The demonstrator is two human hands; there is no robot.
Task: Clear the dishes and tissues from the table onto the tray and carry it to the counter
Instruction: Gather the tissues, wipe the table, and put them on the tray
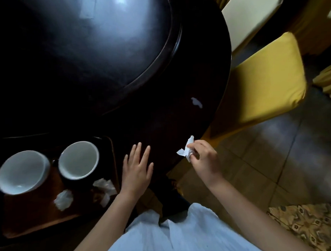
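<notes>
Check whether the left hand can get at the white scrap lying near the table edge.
Probably yes: the left hand is open and empty, and only bare table lies between it and the white scrap.

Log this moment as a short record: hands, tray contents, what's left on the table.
left hand: open, flat, fingers spread over the table, empty
right hand: pinching a crumpled tissue at the table edge
tray: on the table at left, holds two bowls and two tissue wads
bowls: left bowl, right bowl, both upright
wads: and, near the tray's front
left on table: one white scrap by the yellow chair
</notes>
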